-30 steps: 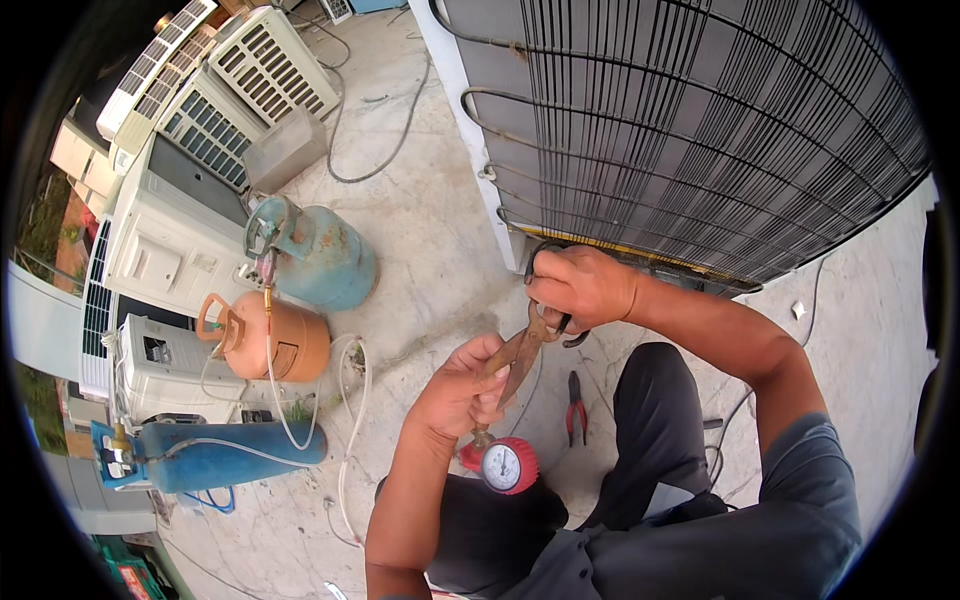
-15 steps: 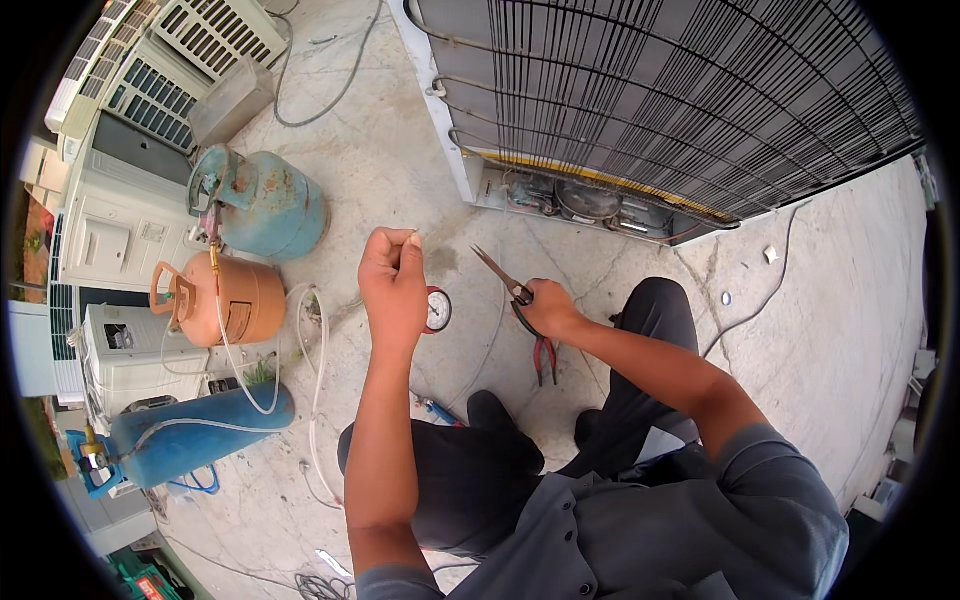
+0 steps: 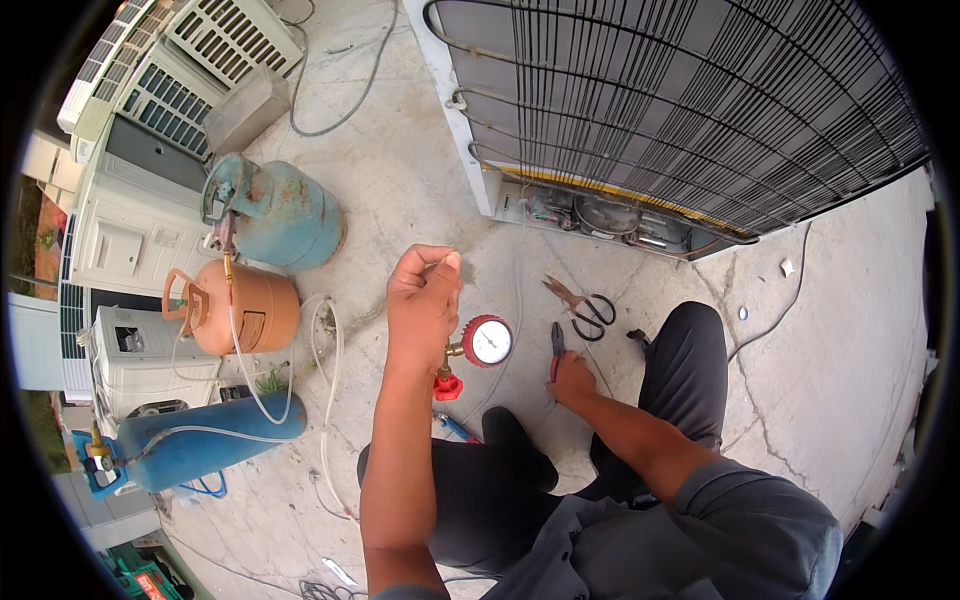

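Note:
My left hand (image 3: 424, 300) is raised in a fist, holding up a pressure gauge (image 3: 488, 341) with a red rim by its brass fitting. A red valve knob (image 3: 447, 385) hangs just below. My right hand (image 3: 572, 381) is down on the concrete floor, fingers closed around the red handles of a pair of pliers (image 3: 556, 346). Black-handled scissors (image 3: 584, 306) lie on the floor just beyond the pliers. Ahead stands the back of a refrigerator (image 3: 700, 100), black condenser grille facing me and the compressor bay (image 3: 610, 216) open at its foot.
Three gas cylinders sit on the left: a teal one (image 3: 282, 215), an orange one (image 3: 246, 312) and a blue one (image 3: 205, 442) lying down, joined by white hoses (image 3: 325, 400). Air-conditioner units (image 3: 130, 230) line the far left. My dark-trousered knees (image 3: 690, 360) are below.
Both hands drew back from the refrigerator's lower edge. The left hand rose with the gauge hanging from it. The right hand dropped to the floor and closed on the pliers.

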Demonstrator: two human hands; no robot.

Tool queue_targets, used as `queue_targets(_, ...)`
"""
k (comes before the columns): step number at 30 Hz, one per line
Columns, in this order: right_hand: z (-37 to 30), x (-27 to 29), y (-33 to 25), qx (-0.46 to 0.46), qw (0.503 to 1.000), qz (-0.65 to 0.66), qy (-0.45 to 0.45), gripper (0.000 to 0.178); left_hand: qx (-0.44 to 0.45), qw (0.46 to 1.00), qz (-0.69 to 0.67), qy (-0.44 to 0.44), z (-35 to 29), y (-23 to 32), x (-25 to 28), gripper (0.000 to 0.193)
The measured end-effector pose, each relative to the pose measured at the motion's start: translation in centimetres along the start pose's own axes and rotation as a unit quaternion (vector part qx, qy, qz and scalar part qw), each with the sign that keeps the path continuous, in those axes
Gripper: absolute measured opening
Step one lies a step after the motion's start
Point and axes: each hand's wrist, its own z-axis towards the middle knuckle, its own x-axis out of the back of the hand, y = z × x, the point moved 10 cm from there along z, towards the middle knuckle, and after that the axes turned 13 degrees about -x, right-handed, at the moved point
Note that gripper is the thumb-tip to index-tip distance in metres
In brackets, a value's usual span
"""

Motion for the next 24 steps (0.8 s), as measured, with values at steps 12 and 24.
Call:
queue_targets(12, -1.1, 8.0, -6.6, 0.102, 0.817, 0.554, -0.122, 0.021, -0.015, 0.999, 0.017, -0.047, 1.8, -0.9, -2.7, 0.006)
queue_targets(24, -14.7, 24.2, -14.8, 0.340, 0.893, 0.260, 0.138, 0.036, 0.021, 0.999, 0.004, -0.050, 1.0, -1.0, -2.4, 0.004)
